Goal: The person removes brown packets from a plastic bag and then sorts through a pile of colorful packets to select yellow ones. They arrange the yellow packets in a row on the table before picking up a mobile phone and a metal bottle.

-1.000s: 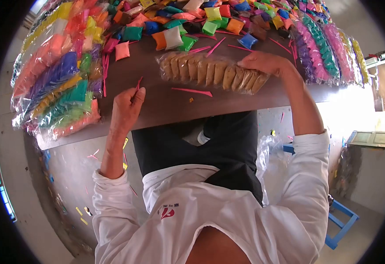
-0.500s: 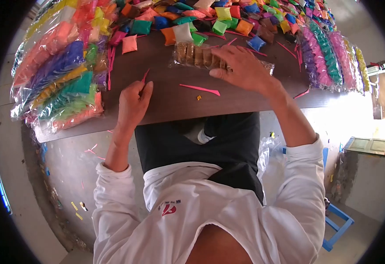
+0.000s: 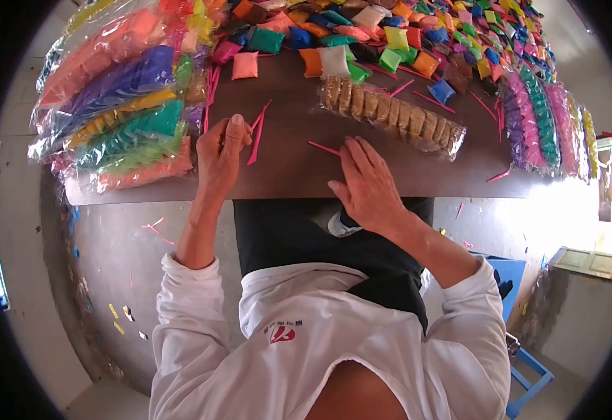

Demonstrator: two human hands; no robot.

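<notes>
My left hand [image 3: 220,155] is closed, thumb up, near the front left of the table. From its fingers stick out thin pink plastic sticks [image 3: 258,134], meeting in a narrow V. Stretched flat and low over the tabletop, my right hand [image 3: 370,183] has its fingertips on the end of another pink stick [image 3: 322,148]. Part of that stick is hidden under the fingers. Beyond the right hand lies a long clear bag of brown packets in a row [image 3: 390,114], slanting down to the right, with no hand on it.
Loose colourful packets [image 3: 397,59] are heaped along the back of the dark table [image 3: 292,183]. Clear bags of coloured packets are stacked at left [image 3: 120,98] and right [image 3: 540,126]. More pink sticks [image 3: 484,106] lie scattered. A blue stool [image 3: 530,378] stands lower right.
My right hand has left the brown bag and come toward me onto the pink stick. The brown bag now lies more slanted. My left hand still grips pink plastic; the view has shifted.
</notes>
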